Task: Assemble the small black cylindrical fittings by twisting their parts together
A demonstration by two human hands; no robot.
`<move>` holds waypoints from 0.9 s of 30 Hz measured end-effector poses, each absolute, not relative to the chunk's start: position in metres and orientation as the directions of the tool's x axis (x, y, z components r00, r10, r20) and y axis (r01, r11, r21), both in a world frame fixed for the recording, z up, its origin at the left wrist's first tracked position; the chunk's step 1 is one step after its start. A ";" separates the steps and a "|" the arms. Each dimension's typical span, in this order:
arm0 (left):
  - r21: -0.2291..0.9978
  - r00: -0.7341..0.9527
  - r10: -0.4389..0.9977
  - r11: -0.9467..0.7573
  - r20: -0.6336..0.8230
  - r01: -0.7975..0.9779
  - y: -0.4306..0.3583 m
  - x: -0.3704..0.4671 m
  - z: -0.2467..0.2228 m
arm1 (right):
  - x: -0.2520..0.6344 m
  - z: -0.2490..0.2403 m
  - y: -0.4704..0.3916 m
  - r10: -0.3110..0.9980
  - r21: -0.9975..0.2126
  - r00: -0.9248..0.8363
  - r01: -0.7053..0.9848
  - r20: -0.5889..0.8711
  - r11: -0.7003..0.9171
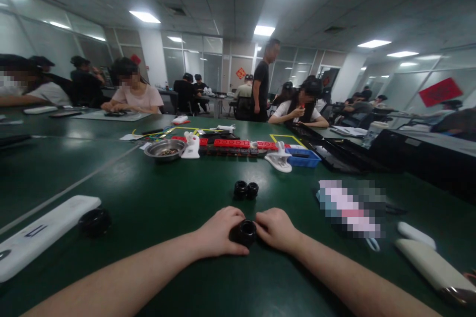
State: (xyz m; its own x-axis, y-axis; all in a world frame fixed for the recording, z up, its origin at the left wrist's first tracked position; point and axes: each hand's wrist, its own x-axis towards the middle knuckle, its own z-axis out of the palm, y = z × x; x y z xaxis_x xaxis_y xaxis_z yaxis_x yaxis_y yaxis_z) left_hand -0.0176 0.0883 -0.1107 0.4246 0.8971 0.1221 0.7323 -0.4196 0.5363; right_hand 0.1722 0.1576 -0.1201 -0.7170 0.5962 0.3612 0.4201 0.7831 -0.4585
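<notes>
On the green table [167, 277], my left hand [219, 232] is wrapped round a glossy black ring-shaped part [247, 231] with a hole in its top, thumb in front and fingers behind. My right hand [277, 229] is just right of that part, its fingers curled together near the part's edge; what they hold, if anything, is hidden. Beyond my hands, two similar black parts [241, 188] stand side by side. Another black part [94, 221] lies at the left, beside a long white device [48, 235].
Farther back are a metal bowl [164, 150], a row of red blocks [232, 143], white clamps [278, 158] and a blue tray [305, 159]. At the right lie a blurred pink item [349, 210] and a cream-coloured device [433, 267]. Several people sit around other tables.
</notes>
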 end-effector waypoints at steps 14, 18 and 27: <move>0.557 0.356 0.915 -0.399 0.191 0.729 0.098 -0.014 -0.127 | 0.162 -0.112 0.137 0.650 -0.596 -0.641 0.352 0.409 0.722; 0.552 0.353 0.920 -0.385 0.169 0.740 0.100 -0.013 -0.129 | 0.163 -0.106 0.138 0.390 -0.519 -0.803 0.119 0.451 0.846; 0.587 0.372 0.922 -0.361 0.108 0.725 0.101 -0.013 -0.122 | 0.161 -0.122 0.152 0.398 -0.491 -0.773 0.128 0.495 0.861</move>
